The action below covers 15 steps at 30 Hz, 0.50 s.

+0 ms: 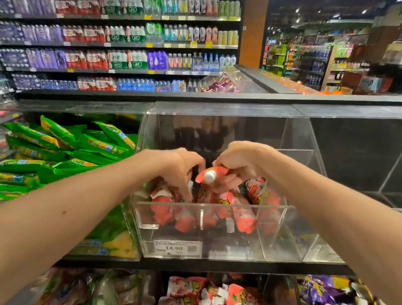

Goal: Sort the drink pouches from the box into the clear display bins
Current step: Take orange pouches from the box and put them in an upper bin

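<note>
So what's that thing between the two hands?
A pink drink pouch with a white cap, held by the right hand, near the left hand; seen in the head view.

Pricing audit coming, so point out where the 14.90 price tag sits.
Head view, lower centre: the 14.90 price tag is fixed on the front base of the clear bin holding the red pouches, right of the green pouches.

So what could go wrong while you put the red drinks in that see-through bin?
The right hand holds one pouch near its white cap, so it might slip and drop. The left hand pokes among the red pouches heaped behind the low front wall of the bin; a nudge could tip some over. Green pouches sit right next door, so colours could get mixed.
</note>
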Available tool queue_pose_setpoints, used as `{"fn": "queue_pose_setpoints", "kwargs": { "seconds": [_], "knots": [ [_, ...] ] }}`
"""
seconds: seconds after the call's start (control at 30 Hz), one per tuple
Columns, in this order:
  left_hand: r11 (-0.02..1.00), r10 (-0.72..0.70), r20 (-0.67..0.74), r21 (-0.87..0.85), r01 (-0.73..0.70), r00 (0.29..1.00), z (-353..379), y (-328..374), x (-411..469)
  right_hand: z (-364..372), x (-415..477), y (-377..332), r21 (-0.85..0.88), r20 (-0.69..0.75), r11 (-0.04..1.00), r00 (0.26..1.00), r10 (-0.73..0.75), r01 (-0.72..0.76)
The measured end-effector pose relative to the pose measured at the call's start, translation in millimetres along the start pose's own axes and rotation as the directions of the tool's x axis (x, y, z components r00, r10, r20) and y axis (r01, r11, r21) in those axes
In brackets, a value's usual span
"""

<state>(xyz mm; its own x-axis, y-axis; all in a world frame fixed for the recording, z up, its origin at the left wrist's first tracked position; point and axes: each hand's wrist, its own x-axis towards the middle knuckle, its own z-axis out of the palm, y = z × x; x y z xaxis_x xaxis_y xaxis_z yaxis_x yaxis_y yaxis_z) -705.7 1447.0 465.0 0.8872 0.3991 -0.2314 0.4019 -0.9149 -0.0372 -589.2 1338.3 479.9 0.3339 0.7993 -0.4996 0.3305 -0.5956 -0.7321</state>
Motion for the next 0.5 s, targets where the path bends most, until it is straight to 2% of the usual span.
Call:
{"fn": "queue_pose_setpoints", "kwargs": {
  "seconds": [0.1,0.23,0.4,0.5],
  "knots": [
    [0.923,0.04,-0.013,-0.382,-0.042,0.999,-7,-3,-11,-3,5,2,0.181,0.067,0.982,0.997,0.035,-0.046],
    [0.755,-0.08,0.062,-0.648,0.101,0.995,-8,-3,-13,-8,7,3,0.336,0.083,0.939,0.995,0.048,-0.073],
    [0.641,-0.173,0.286,-0.694,0.328,0.942,-14,0,-12,3,4,9,0.152,0.091,0.978,0.988,0.129,-0.141],
    [0.62,-0.253,0.338,-0.662,0.421,0.906,-12,1,-7,9,13,14,0.21,0.061,0.964,0.987,0.151,-0.161]
  ]
}}
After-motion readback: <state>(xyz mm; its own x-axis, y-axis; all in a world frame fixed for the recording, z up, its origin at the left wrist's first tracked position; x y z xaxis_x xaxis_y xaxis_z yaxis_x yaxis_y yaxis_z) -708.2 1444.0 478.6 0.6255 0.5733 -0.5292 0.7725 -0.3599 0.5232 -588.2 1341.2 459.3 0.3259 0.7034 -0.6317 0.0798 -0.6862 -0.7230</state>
